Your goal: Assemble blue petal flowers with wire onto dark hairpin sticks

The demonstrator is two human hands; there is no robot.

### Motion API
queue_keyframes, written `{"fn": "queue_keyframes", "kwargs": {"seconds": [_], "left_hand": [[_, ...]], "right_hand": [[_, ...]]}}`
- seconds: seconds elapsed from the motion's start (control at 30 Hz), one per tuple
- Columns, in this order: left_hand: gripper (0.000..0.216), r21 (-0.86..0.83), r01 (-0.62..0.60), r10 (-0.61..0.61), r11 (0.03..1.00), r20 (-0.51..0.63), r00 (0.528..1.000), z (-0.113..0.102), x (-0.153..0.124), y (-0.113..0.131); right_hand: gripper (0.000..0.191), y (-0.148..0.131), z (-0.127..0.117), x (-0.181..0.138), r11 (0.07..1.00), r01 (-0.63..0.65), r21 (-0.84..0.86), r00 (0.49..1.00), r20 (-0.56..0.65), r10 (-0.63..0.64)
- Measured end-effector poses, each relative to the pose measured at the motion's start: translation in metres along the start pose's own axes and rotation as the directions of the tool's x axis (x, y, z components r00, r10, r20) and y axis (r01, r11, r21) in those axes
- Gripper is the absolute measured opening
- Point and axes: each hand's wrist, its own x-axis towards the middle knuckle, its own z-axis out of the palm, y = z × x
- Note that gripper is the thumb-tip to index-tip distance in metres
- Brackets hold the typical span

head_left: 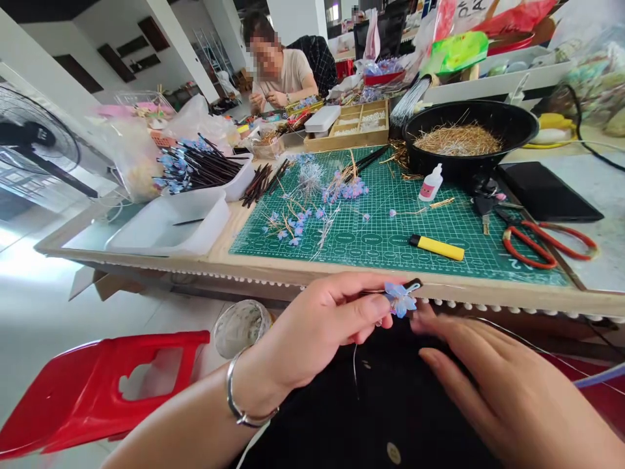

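Note:
My left hand (317, 332) is closed in a pinch on a small blue flower ornament (400, 299) fixed to a dark hair stick, held just below the table's front edge. My right hand (493, 378) lies beside it over my dark lap, fingers stretched toward the flower, its fingertips close to or touching the petals. A thin wire hangs down from the flower. On the green cutting mat (390, 228) lie more blue flowers on wires (293, 225).
A yellow utility knife (437, 247), red scissors (537, 241), a glue bottle (431, 183) and a black bowl of straw-coloured pins (463, 133) sit on the table. White trays (170, 225) hold finished dark sticks. A red stool (97, 384) stands at left. Another person works at the far end.

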Motion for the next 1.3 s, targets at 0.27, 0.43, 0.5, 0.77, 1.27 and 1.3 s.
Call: {"fn": "queue_keyframes", "kwargs": {"seconds": [0.27,0.43,0.5,0.77,1.27,1.3], "left_hand": [[0.03,0.506,-0.272,0.326,0.819,-0.02,0.945,0.015,-0.011,0.008],[0.032,0.7,-0.441,0.549,0.562,0.084,0.832,0.018,-0.015,0.004],[0.032,0.717,-0.457,0.571,0.527,0.099,0.815,0.018,-0.015,0.002],[0.03,0.576,-0.381,0.438,0.723,0.043,0.898,0.015,-0.016,0.006],[0.014,-0.464,0.356,-0.263,0.812,0.253,0.931,0.002,0.003,0.002],[0.016,-0.459,0.368,-0.272,0.809,0.263,0.926,0.002,0.003,0.002]], "right_hand": [[0.014,-0.025,0.004,0.024,0.729,-0.252,0.637,0.923,-0.068,0.379],[0.009,-0.032,0.012,0.021,0.672,-0.235,0.703,0.896,-0.11,0.429],[0.011,-0.032,0.011,0.022,0.729,-0.185,0.659,0.909,-0.168,0.382],[0.016,-0.032,0.008,0.025,0.719,-0.186,0.67,0.91,-0.158,0.383],[0.005,-0.022,0.017,0.022,0.002,-0.356,0.934,0.837,0.318,0.445],[0.008,-0.019,0.02,0.022,-0.029,-0.365,0.931,0.836,0.341,0.431]]}}
